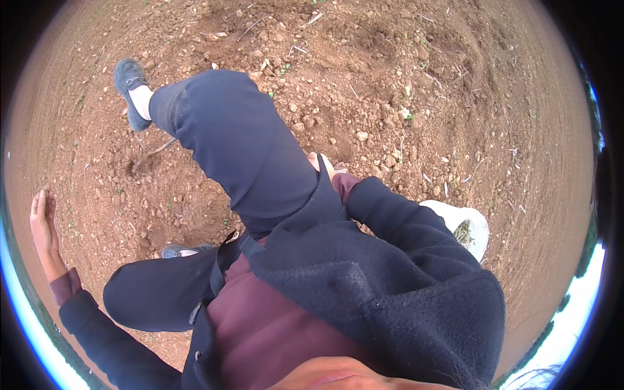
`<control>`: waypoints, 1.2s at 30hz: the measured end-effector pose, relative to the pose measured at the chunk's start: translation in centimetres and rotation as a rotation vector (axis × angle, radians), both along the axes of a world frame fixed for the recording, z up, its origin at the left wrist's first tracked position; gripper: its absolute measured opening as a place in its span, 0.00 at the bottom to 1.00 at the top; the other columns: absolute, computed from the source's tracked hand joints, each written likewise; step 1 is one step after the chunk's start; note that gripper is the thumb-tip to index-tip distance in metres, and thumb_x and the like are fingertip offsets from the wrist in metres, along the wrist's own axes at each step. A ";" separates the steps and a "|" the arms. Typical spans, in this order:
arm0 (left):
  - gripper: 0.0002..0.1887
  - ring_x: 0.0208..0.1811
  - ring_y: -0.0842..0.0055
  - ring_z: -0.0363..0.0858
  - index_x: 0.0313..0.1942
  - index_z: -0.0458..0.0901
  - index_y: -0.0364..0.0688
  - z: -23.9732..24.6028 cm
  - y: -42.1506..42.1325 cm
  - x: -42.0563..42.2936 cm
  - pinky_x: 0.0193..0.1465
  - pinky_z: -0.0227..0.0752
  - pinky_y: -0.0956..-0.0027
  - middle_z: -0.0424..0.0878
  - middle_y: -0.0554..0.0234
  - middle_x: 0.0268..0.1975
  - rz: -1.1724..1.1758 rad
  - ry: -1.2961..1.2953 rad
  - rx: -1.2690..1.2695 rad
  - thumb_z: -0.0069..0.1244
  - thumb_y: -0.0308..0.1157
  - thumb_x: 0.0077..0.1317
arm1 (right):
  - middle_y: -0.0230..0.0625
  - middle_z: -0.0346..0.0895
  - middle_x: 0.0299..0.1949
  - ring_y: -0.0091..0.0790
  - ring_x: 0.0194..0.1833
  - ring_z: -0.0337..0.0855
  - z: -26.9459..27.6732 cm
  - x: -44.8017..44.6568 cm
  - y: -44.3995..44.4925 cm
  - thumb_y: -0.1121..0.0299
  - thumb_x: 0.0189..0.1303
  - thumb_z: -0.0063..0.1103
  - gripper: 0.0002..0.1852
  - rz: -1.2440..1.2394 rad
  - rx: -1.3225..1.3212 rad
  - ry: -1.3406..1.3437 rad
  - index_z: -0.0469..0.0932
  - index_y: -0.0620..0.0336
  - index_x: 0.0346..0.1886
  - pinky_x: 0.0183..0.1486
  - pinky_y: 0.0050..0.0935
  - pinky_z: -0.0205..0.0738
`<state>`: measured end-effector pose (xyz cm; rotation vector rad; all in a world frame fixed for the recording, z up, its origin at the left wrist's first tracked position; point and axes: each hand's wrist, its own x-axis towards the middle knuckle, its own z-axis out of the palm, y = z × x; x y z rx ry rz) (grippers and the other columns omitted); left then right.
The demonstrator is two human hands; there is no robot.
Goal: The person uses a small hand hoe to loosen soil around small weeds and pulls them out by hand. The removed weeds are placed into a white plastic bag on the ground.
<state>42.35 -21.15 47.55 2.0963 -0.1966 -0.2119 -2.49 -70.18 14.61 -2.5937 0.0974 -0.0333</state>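
My left hand point(45, 222) is held out at the far left above bare brown soil point(185, 195). Its fingers are close together, and I make out no object in them. Beside my right thigh point(258, 146), my right hand point(325, 165) is low, partly covered by the hem of my dark jacket point(336, 282). A small brownish thing point(340, 167) shows by its wrist; whether the hand grips anything is hidden. Behind my right forearm, a white container point(446, 212) leans with its mouth toward the right, holding dry greenish plant bits point(463, 233).
Loose clods, pale stones point(361, 136) and bits of straw cover the ground. A curved stick or root point(155, 152) lies near my forward dark shoe point(131, 85). My other shoe point(171, 250) shows behind the bent knee. A dark strap point(218, 273) hangs at my waist.
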 end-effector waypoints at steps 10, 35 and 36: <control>0.16 0.51 0.84 0.77 0.53 0.78 0.42 -12.2 -2.9 10.7 0.58 0.67 0.76 0.82 0.70 0.51 0.072 0.184 -0.164 0.51 0.40 0.70 | 0.44 0.80 0.33 0.46 0.41 0.82 4.7 19.3 11.0 0.48 0.58 0.53 0.23 0.420 0.103 0.085 0.77 0.55 0.48 0.39 0.44 0.75; 0.10 0.40 0.84 0.80 0.42 0.81 0.39 -16.4 -1.6 14.9 0.46 0.74 0.78 0.84 0.68 0.39 0.302 0.563 -0.254 0.53 0.36 0.68 | 0.47 0.81 0.30 0.49 0.35 0.84 3.6 12.9 6.2 0.40 0.59 0.51 0.30 0.174 -0.056 0.900 0.75 0.56 0.51 0.37 0.45 0.75; 0.10 0.40 0.85 0.80 0.42 0.81 0.40 -15.8 -2.2 15.9 0.45 0.73 0.79 0.84 0.69 0.39 0.304 0.561 -0.217 0.53 0.36 0.67 | 0.47 0.81 0.30 0.49 0.35 0.84 2.6 10.4 5.1 0.40 0.59 0.51 0.30 0.130 -0.074 0.927 0.75 0.56 0.51 0.37 0.45 0.75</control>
